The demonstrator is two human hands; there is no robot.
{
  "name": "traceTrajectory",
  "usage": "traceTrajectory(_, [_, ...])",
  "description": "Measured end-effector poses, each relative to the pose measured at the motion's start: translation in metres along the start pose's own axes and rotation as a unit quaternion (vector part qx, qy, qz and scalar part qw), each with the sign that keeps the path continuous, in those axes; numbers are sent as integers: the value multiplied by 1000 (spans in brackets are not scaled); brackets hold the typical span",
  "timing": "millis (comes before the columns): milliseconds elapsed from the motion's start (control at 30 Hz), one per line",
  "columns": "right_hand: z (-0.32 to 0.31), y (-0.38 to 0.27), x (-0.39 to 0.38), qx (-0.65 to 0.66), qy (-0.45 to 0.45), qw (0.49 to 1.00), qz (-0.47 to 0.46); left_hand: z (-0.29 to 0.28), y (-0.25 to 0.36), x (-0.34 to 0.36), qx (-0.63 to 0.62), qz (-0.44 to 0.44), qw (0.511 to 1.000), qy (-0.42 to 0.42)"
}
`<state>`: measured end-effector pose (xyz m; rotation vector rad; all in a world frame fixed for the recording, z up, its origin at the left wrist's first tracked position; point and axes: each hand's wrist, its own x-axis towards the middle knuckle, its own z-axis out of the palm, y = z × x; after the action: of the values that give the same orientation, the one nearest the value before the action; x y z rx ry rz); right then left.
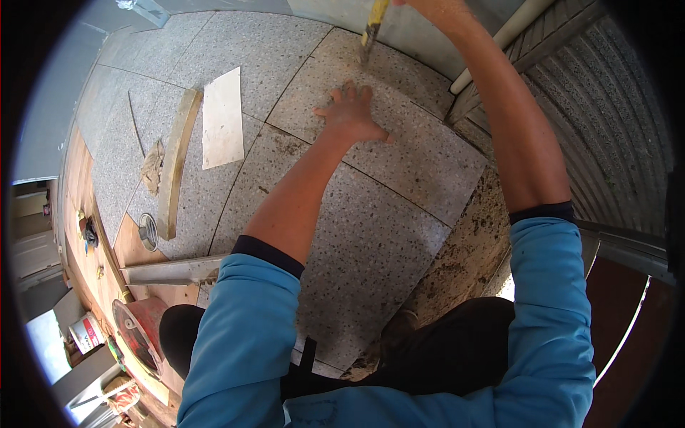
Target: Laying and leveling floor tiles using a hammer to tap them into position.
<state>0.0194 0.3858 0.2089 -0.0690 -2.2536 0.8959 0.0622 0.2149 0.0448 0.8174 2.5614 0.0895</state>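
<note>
My left hand is spread, fingers apart, on a grey speckled tile near the wall. At the top, partly cut off, my right hand grips a worn yellow-handled tool, whose lower end is just beyond my left fingertips, by the wall. A dirty, rough strip of ground runs along the tiles' right edge.
To the left lie a white sheet, timber bar, rag, metal tin, metal straightedge and red container. A pipe and ribbed metal shutter stand on the right.
</note>
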Motion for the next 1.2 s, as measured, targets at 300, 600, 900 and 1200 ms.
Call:
traceTrajectory(300, [-5,-26,-11,-6,-68,997,19,-1,-8,-2,-18,-5,1000,-11])
traceTrajectory(600, [7,-47,-14,10,-63,998,1,1,-10,-5,-31,-15,999,7])
traceTrajectory(900, [11,-60,-15,66,-60,996,-12,0,-13,-9,-31,-14,999,12])
traceTrajectory(1200, [12,-36,-9,41,-42,998,-36,-8,-3,-8,-34,-14,999,-35])
